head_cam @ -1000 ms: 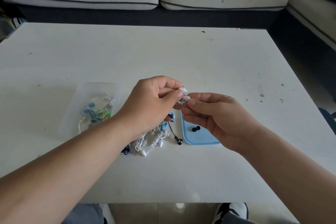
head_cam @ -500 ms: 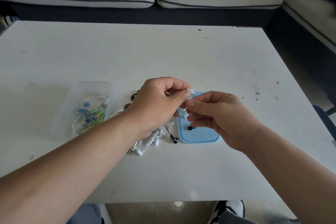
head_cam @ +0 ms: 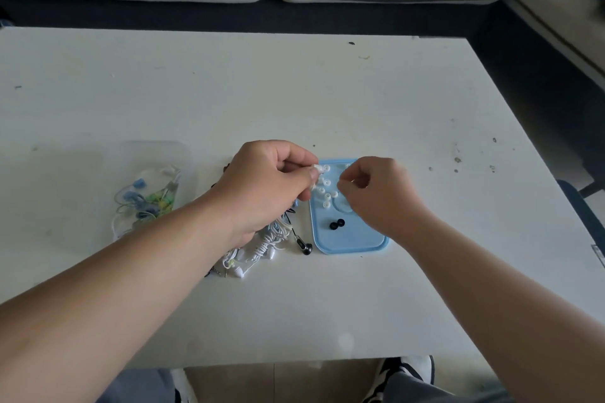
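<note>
My left hand pinches a white earbud between thumb and fingers, above the left edge of a light blue lid. My right hand hovers over the lid's right side, its fingertips pinched on a tiny pale ear tip that I can barely make out. Several white ear tips and two black ear tips lie on the lid. A tangle of white earphone cables lies under my left wrist. A black earbud rests beside the lid.
A clear plastic box with blue and green earphones stands left of the tangle on the white table. A sofa runs along the far side. My knees and shoes show below the table's near edge.
My hands have drawn apart: the right one moved right over the lid, away from the earbud in my left. The white ear tips on the lid are now uncovered.
</note>
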`<state>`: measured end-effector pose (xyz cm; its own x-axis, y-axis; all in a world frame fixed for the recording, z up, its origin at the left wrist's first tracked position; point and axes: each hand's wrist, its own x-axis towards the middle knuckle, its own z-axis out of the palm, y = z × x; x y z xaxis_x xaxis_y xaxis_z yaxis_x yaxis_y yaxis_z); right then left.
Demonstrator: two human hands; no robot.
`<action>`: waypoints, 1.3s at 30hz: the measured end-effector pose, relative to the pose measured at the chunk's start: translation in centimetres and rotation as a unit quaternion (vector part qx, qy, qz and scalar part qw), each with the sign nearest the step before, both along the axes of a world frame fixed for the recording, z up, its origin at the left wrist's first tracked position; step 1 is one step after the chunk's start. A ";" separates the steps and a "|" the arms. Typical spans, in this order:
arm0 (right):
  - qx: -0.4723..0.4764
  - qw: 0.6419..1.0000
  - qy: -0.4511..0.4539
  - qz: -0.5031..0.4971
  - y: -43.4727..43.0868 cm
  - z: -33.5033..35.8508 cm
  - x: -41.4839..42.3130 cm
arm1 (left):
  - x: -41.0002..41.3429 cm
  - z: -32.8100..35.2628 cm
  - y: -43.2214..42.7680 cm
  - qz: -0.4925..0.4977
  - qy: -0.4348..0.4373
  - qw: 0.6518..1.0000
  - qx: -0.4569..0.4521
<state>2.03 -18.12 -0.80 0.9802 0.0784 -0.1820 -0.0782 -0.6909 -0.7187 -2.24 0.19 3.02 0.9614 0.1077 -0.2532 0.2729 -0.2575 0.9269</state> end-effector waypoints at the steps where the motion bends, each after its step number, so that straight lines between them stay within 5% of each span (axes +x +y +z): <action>1: -0.028 0.999 -0.001 0.023 0.5 -0.3 0.1 | 0.0 0.0 0.0 0.002 0.000 1.000 -0.002; 5: -0.086 0.995 -0.010 0.045 1.3 -0.7 0.8 | -0.1 0.2 0.5 0.003 -0.003 1.000 0.003; 11: -0.054 0.998 -0.011 -0.007 -0.1 -0.5 1.7 | -0.1 0.1 1.0 -0.006 -0.007 1.000 0.026; 20: -0.191 0.976 0.007 0.101 1.0 -2.0 1.1 | -0.4 -0.1 0.7 -0.016 -0.002 0.999 0.039; 27: -0.182 0.978 -0.004 0.100 0.9 -2.1 1.2 | -0.3 0.0 1.2 -0.012 -0.001 0.999 0.045; 33: 0.029 0.999 -0.016 -0.009 -0.4 1.8 1.3 | -0.2 0.2 1.3 -0.012 -0.005 0.999 0.034; 39: 0.235 0.965 0.076 -0.089 -0.1 5.2 -1.1 | -0.4 1.1 1.4 -0.015 -0.019 1.000 0.016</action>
<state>0.94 -18.24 4.38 0.9507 0.0199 -0.3096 -0.2945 -0.2565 -0.9206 -2.66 1.58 4.10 0.9731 0.0864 -0.2137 0.2298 -0.2956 0.9272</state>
